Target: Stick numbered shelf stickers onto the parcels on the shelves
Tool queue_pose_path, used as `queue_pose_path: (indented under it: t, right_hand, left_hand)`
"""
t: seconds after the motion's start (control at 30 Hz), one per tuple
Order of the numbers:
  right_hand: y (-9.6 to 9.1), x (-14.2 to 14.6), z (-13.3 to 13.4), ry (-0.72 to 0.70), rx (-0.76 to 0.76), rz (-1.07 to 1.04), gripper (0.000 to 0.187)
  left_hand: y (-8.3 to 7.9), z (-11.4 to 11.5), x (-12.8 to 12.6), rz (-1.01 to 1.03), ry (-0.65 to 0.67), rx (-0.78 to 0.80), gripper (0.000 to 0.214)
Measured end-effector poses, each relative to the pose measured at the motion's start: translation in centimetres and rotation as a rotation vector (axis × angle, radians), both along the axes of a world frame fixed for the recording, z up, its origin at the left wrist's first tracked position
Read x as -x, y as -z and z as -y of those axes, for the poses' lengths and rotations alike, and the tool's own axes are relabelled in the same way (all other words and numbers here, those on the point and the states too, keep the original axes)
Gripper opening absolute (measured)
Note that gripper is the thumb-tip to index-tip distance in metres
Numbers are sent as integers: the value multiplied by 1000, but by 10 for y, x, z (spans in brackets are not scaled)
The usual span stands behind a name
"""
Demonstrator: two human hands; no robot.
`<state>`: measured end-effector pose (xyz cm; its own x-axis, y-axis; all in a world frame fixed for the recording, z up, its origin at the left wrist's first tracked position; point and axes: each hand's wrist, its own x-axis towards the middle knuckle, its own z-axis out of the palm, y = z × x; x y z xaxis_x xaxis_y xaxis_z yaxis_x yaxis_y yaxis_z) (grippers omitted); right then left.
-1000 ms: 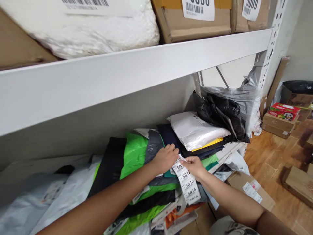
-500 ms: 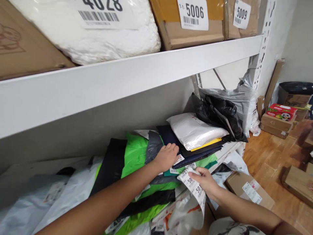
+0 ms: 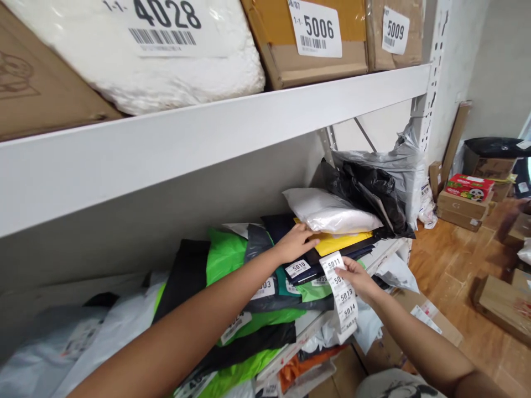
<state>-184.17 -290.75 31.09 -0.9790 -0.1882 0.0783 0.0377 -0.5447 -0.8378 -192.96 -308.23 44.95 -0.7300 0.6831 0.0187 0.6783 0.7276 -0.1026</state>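
Strip (image 3: 345, 298) of numbered labels hangs from our right hand (image 3: 360, 279), at the near edge of the lower shelf (image 3: 385, 254). We keep its upper part clamped between thumb and fingers. We read 5011 at the top and 5013 and 5014 lower down; our thumb partly covers the number between. The lower end hangs free.

We place our left hand (image 3: 297, 242) at the near left edge of the white bag (image 3: 332, 209), by the yellow bag (image 3: 346, 243). We cannot tell whether its fingers are closed on either bag. The white bag lies on the yellow bag, with the black bag (image 3: 369, 188) beside it to the right.

Below our left hand, we read 5010 on a label (image 3: 298, 268) on the dark bag (image 3: 274, 224). Beyond our left forearm, we see the green bag (image 3: 226, 254).

Above the beam (image 3: 207, 138), we find two boxes, marked 5006 (image 3: 323, 67) and 5009 (image 3: 394, 61). To their left sits the white parcel (image 3: 191, 80), marked 4028. At far right, a red box (image 3: 462, 189) rests on cartons (image 3: 460, 209).
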Motion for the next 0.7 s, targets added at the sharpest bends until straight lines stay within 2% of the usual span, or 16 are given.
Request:
queue_pose_path:
  t: [0.1,0.2,0.3,0.4,0.5,0.6,0.7]
  right_hand:
    - [4,1,-6,33,-16,35,47]
    - [11,-1,-12,30,-14,27,44]
    - [13,0,-15,50,2,18,42]
    - [6,10,-11,88,3,16,41]
    - [-7,29,5,116,-17,-6,41]
    - [-13,48,26,132,-80,51,36]
    - [-10,61,41,164,-123,112,33]
  left_hand:
    - [13,-8,4,43,-9,90,64]
    - [27,-18,10,40,-22,127,46]
    - [34,-26,19,6,-62,117,31]
    - [34,-29,27,-30,-104,64,35]
    - [29,-26,32,-4,-101,10,46]
    - [24,-17,35,107,-28,-11,51]
    - [24,-5,37,199,67,-9,38]
